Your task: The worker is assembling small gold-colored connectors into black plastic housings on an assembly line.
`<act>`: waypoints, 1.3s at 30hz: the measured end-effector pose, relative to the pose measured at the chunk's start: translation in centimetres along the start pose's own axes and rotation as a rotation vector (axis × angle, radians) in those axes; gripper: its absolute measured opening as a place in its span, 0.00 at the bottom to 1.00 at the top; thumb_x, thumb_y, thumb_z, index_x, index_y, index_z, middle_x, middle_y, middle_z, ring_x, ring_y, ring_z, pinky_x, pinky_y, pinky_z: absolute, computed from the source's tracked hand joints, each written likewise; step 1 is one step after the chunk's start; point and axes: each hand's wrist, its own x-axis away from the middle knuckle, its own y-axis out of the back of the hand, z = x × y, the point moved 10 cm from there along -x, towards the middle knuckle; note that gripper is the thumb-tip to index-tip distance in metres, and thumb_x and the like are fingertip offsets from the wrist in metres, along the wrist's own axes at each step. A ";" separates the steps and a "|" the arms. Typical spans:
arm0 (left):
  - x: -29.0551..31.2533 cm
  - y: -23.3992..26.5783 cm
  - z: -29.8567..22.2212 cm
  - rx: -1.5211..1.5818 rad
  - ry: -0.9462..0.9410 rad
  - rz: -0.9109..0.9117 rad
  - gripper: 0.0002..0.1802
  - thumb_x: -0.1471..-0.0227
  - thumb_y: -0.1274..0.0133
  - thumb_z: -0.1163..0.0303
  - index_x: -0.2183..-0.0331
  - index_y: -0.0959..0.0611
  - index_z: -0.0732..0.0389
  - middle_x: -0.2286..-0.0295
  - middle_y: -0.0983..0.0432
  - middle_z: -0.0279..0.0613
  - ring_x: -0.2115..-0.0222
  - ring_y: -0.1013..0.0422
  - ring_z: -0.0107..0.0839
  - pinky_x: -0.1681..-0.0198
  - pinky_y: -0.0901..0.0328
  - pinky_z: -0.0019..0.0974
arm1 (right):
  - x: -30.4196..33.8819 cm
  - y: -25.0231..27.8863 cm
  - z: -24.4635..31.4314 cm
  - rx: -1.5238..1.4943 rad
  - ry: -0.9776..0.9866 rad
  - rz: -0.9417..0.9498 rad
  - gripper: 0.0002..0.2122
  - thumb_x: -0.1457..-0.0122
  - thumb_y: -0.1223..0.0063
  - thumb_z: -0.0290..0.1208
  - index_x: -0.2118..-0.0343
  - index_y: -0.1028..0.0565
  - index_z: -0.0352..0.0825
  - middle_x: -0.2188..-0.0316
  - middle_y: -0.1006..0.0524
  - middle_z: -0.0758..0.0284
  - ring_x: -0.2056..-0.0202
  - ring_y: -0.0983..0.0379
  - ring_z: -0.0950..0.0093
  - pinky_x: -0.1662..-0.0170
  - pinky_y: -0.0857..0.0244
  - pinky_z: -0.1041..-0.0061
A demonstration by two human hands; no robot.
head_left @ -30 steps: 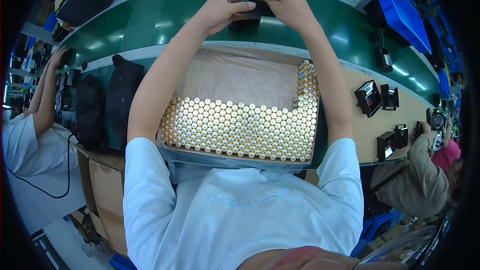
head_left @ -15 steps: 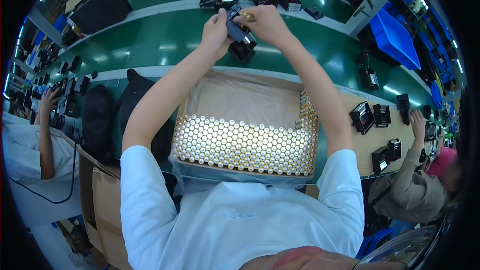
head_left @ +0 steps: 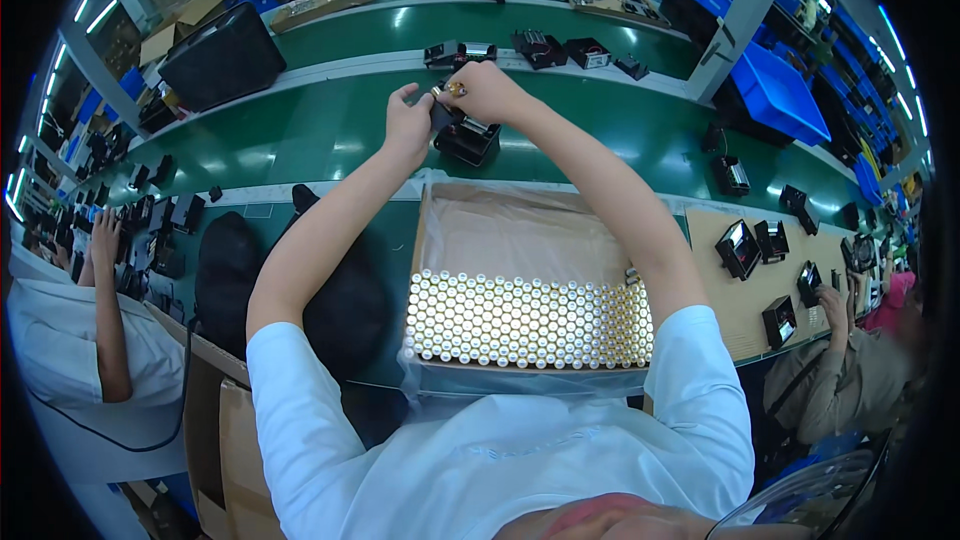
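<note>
My left hand [head_left: 407, 127] is closed round a small black plastic case [head_left: 441, 116], most of it hidden behind the fingers. Over that case, my right hand [head_left: 488, 93] pinches gold-and-silver cylindrical batteries [head_left: 456, 90]; how many is hidden. A second black case [head_left: 467, 143] rests on the green surface just below both hands. Between my forearms and my body stands a shallow cardboard box [head_left: 421, 230] lined with clear plastic. Batteries [head_left: 520, 320] stand upright in tight rows in its near part, and bare lining shows in its far part.
Several black cases [head_left: 738, 250] lie on a cardboard sheet [head_left: 706, 227] at right, where a co-worker's hand [head_left: 832, 308] reaches in. Another co-worker's hand [head_left: 105, 238] works at far left. More black cases [head_left: 540, 48] line the ledge beyond. A blue bin [head_left: 775, 90] stands far right.
My view has shifted, so the box appears farther right and lower. Both hands have come closer over the case, and my left fingers have spread somewhat. The right co-worker's hand has moved down to a case.
</note>
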 end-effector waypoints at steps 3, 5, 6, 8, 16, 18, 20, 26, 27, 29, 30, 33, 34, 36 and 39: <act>1.4 0.4 -1.2 -0.049 0.015 -0.060 0.21 0.41 0.53 0.72 0.49 0.36 0.69 0.60 0.31 0.54 0.61 0.29 0.39 0.58 0.29 0.40 | -0.6 -1.6 0.1 0.055 0.002 0.028 0.12 0.45 0.44 0.34 0.78 0.21 0.28 0.81 0.23 0.60 0.82 0.32 0.65 0.72 0.34 0.69; 1.6 0.5 -1.3 -0.031 0.026 -0.069 0.21 0.42 0.53 0.73 0.49 0.36 0.69 0.60 0.31 0.54 0.61 0.28 0.39 0.58 0.28 0.40 | -0.5 -2.1 0.8 0.053 -0.025 0.056 0.12 0.45 0.43 0.34 0.76 0.20 0.28 0.80 0.22 0.59 0.81 0.30 0.64 0.71 0.33 0.69; 1.6 0.6 -1.3 -0.024 0.032 -0.068 0.21 0.42 0.53 0.73 0.49 0.36 0.69 0.60 0.31 0.54 0.61 0.28 0.38 0.58 0.28 0.40 | -0.6 -2.1 1.1 0.045 -0.055 0.070 0.12 0.45 0.43 0.34 0.75 0.20 0.27 0.80 0.22 0.59 0.80 0.29 0.63 0.71 0.32 0.69; 1.6 0.6 -1.3 -0.011 0.045 -0.068 0.22 0.42 0.52 0.74 0.48 0.37 0.69 0.60 0.31 0.54 0.62 0.28 0.38 0.59 0.28 0.40 | -0.6 -2.2 1.2 0.031 -0.118 0.099 0.12 0.46 0.43 0.33 0.73 0.20 0.26 0.78 0.21 0.57 0.79 0.26 0.62 0.70 0.30 0.69; 0.8 0.3 -1.7 -0.003 0.076 -0.033 0.25 0.44 0.51 0.78 0.47 0.39 0.69 0.59 0.31 0.56 0.64 0.26 0.38 0.62 0.26 0.41 | -0.5 -1.0 0.5 -0.242 -0.197 -0.126 0.13 0.43 0.45 0.36 0.68 0.20 0.28 0.73 0.20 0.62 0.74 0.26 0.67 0.65 0.31 0.72; 0.4 0.3 -1.9 -0.011 0.077 -0.015 0.25 0.45 0.51 0.78 0.47 0.39 0.69 0.59 0.32 0.56 0.64 0.26 0.38 0.62 0.26 0.42 | -0.3 -0.8 0.8 -0.232 -0.147 -0.152 0.14 0.41 0.46 0.38 0.67 0.21 0.28 0.73 0.20 0.65 0.72 0.27 0.71 0.63 0.32 0.74; 0.3 0.7 -1.9 -0.004 0.090 -0.010 0.26 0.45 0.51 0.79 0.47 0.39 0.68 0.59 0.32 0.56 0.64 0.26 0.38 0.62 0.26 0.42 | 0.1 -0.6 1.3 -0.231 -0.056 -0.154 0.14 0.40 0.47 0.38 0.65 0.21 0.29 0.72 0.20 0.64 0.71 0.26 0.69 0.62 0.32 0.73; 0.0 1.2 -1.7 0.039 0.163 0.054 0.28 0.48 0.49 0.80 0.46 0.39 0.68 0.58 0.32 0.57 0.63 0.27 0.40 0.62 0.27 0.40 | 1.1 -0.8 3.2 -0.197 0.308 -0.184 0.16 0.36 0.52 0.41 0.59 0.20 0.33 0.64 0.20 0.61 0.64 0.25 0.65 0.59 0.31 0.70; -0.1 1.1 -1.7 0.045 0.175 0.067 0.28 0.48 0.49 0.80 0.46 0.39 0.68 0.58 0.32 0.57 0.62 0.27 0.40 0.62 0.27 0.40 | 1.3 -1.0 3.3 -0.185 0.356 -0.195 0.16 0.35 0.52 0.42 0.58 0.20 0.33 0.62 0.21 0.61 0.63 0.25 0.65 0.58 0.31 0.70; -0.1 1.0 -1.7 0.058 0.199 0.094 0.29 0.49 0.49 0.80 0.46 0.39 0.67 0.58 0.32 0.57 0.62 0.27 0.41 0.62 0.28 0.40 | 1.5 -1.4 3.3 -0.172 0.405 -0.207 0.17 0.35 0.53 0.42 0.57 0.21 0.34 0.61 0.21 0.61 0.61 0.25 0.65 0.58 0.31 0.70; -0.2 0.9 -1.7 0.065 0.211 0.108 0.30 0.49 0.48 0.81 0.46 0.39 0.67 0.58 0.32 0.57 0.62 0.27 0.41 0.62 0.28 0.40 | 1.4 -1.6 3.1 -0.142 0.399 -0.208 0.17 0.35 0.53 0.42 0.55 0.22 0.34 0.58 0.22 0.61 0.61 0.26 0.66 0.58 0.31 0.71; -0.2 0.3 -1.4 0.084 0.249 0.153 0.31 0.51 0.48 0.81 0.46 0.39 0.67 0.58 0.32 0.57 0.61 0.27 0.42 0.62 0.28 0.39 | 1.4 -2.2 2.4 -0.051 0.376 -0.214 0.18 0.34 0.54 0.40 0.50 0.26 0.33 0.52 0.26 0.61 0.59 0.29 0.68 0.58 0.33 0.74; -0.2 0.1 -1.3 0.090 0.263 0.169 0.31 0.51 0.47 0.81 0.45 0.39 0.67 0.58 0.32 0.57 0.61 0.27 0.42 0.62 0.28 0.39 | 1.3 -1.9 2.6 -0.049 0.376 -0.215 0.18 0.34 0.54 0.40 0.50 0.26 0.33 0.52 0.26 0.61 0.59 0.29 0.68 0.58 0.33 0.74; -0.2 -0.4 -1.1 0.102 0.290 0.201 0.32 0.52 0.47 0.82 0.45 0.39 0.67 0.57 0.32 0.57 0.61 0.27 0.43 0.62 0.29 0.39 | -0.2 -1.6 0.6 -0.248 0.150 -0.155 0.18 0.35 0.55 0.43 0.51 0.25 0.35 0.53 0.26 0.60 0.58 0.28 0.66 0.56 0.32 0.71; -0.1 -1.3 -0.8 0.112 0.319 0.239 0.33 0.53 0.47 0.82 0.45 0.39 0.66 0.57 0.32 0.58 0.60 0.27 0.43 0.62 0.29 0.38 | -1.1 -1.5 -1.1 -0.443 -0.081 -0.099 0.19 0.36 0.55 0.45 0.51 0.24 0.37 0.53 0.26 0.60 0.57 0.28 0.65 0.55 0.32 0.68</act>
